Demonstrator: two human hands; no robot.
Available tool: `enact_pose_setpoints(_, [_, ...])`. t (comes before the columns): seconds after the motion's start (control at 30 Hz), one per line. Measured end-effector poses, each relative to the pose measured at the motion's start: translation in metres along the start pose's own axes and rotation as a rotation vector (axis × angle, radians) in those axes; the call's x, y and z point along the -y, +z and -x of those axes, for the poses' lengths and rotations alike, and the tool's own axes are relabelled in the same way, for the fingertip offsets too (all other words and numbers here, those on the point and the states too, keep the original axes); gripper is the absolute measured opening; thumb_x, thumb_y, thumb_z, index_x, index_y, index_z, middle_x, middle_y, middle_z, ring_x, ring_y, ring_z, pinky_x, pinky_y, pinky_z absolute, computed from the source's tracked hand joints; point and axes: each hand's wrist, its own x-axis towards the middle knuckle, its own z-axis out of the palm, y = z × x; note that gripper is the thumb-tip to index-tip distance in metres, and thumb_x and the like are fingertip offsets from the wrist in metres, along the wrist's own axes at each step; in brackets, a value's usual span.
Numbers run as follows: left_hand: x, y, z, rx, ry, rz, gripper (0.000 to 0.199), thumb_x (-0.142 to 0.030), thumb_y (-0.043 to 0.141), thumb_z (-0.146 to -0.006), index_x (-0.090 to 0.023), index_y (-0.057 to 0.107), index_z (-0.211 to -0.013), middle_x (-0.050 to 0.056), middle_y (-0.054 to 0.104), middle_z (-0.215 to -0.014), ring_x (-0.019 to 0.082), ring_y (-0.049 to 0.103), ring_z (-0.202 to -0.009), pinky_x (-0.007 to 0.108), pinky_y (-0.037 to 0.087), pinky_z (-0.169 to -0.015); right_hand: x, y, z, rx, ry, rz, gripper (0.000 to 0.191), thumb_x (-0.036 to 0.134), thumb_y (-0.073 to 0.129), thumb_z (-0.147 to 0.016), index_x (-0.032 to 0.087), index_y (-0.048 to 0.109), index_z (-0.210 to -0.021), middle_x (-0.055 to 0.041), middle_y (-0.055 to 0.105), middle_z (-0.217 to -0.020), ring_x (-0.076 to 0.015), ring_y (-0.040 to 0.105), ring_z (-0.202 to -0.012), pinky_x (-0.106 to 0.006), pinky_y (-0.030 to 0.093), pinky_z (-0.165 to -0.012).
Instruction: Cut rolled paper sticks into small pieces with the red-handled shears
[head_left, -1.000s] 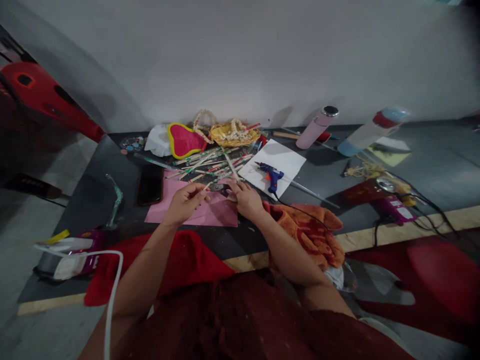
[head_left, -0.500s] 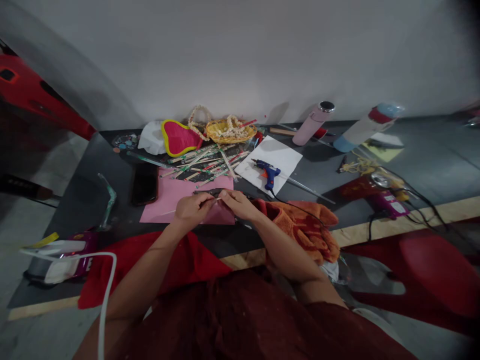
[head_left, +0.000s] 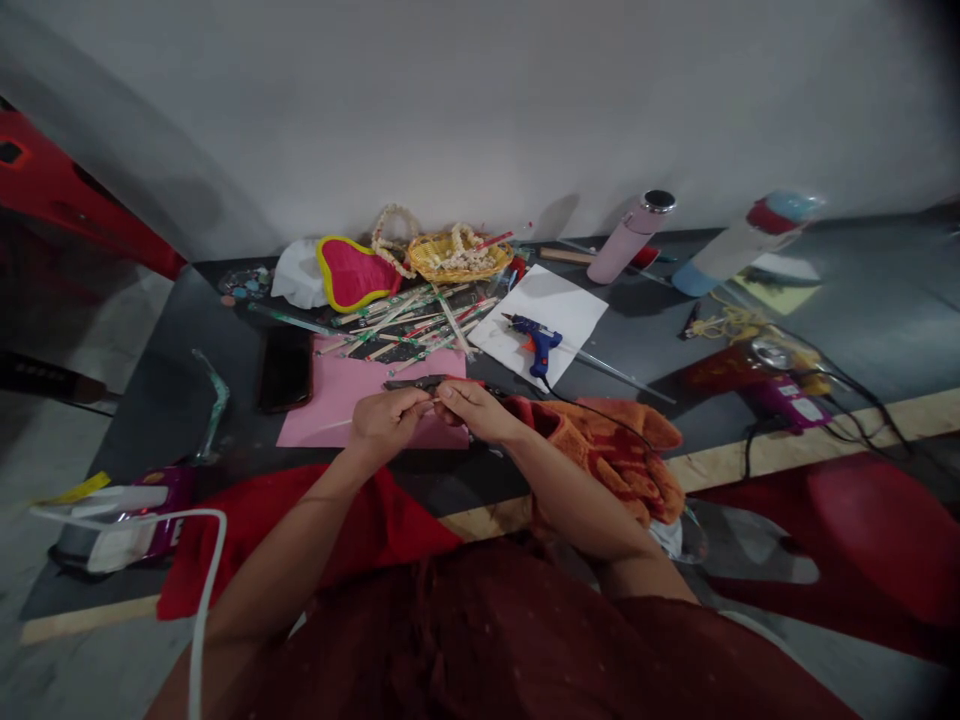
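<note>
My left hand (head_left: 386, 420) and my right hand (head_left: 474, 410) meet over the pink paper (head_left: 300, 425), thumbs and fingers pinched. Between their fingertips is a thin pale stick (head_left: 339, 422), mostly hidden by the hands; a light length of it seems to show left of my left hand. A dark tool with a red part (head_left: 412, 383), perhaps pliers, lies just beyond the fingers. Behind the paper is a heap of thin pale sticks with green and red bits (head_left: 409, 325). To the right, a blue glue gun (head_left: 538, 345) rests on white paper (head_left: 566, 300).
Along the wall are a red, yellow-rimmed cushion-like piece (head_left: 356, 275), a wicker basket (head_left: 427, 265), a pink flask (head_left: 626, 240) and a white-and-blue bottle (head_left: 739, 250). A phone (head_left: 286, 372) lies left, an orange cloth (head_left: 600, 450) right. A white cable (head_left: 214, 570) hangs near my left arm.
The fingertips have shifted slightly, and the pale piece between them shows less. The view has moved a little; the things on the table stay in place.
</note>
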Motion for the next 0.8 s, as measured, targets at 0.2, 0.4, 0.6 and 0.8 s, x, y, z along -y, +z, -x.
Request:
enact_pose_setpoints(0.2, [0.001, 0.003, 0.001, -0.049, -0.048, 0.089, 0.023, -0.032, 0.050, -0.088, -0.022, 0.071, -0.090, 0.002, 0.073, -0.081, 0.015, 0.065, -0.072, 0.023, 0.043, -0.064, 0.002, 0.003, 0.000, 0.015, -0.017, -0.168, 0.044, 0.060, 0.047, -0.087, 0.018, 0.050, -0.074, 0.0046, 0.043, -0.060, -0.0078, 0.037, -0.053, -0.022, 0.030, -0.051])
enact_pose_setpoints(0.4, [0.003, 0.003, 0.001, -0.081, -0.116, 0.152, 0.025, -0.036, 0.050, -0.088, -0.021, 0.069, -0.094, 0.002, 0.073, -0.081, 0.014, 0.065, -0.071, 0.022, 0.045, -0.065, 0.005, -0.007, -0.002, -0.091, -0.015, -0.338, 0.039, 0.055, 0.058, -0.083, 0.018, 0.051, -0.073, 0.0060, 0.040, -0.056, -0.0067, 0.034, -0.049, -0.021, 0.027, -0.049])
enact_pose_setpoints(0.6, [-0.002, 0.005, 0.001, -0.086, -0.073, 0.168, 0.023, -0.034, 0.051, -0.088, -0.022, 0.070, -0.094, 0.003, 0.074, -0.090, 0.016, 0.067, -0.079, 0.024, 0.047, -0.072, 0.000, -0.014, -0.004, -0.126, -0.012, -0.409, 0.037, 0.051, 0.066, -0.078, 0.017, 0.054, -0.068, 0.0057, 0.044, -0.055, -0.0053, 0.036, -0.048, -0.020, 0.025, -0.047])
enact_pose_setpoints(0.8, [-0.001, 0.005, 0.002, -0.117, -0.097, 0.236, 0.026, -0.035, 0.050, -0.089, -0.022, 0.067, -0.102, 0.004, 0.074, -0.092, 0.016, 0.068, -0.080, 0.025, 0.049, -0.074, 0.001, -0.011, -0.002, -0.098, 0.032, -0.387, 0.034, 0.049, 0.069, -0.076, 0.017, 0.063, -0.087, 0.0034, 0.053, -0.065, -0.0063, 0.046, -0.055, -0.019, 0.032, -0.050])
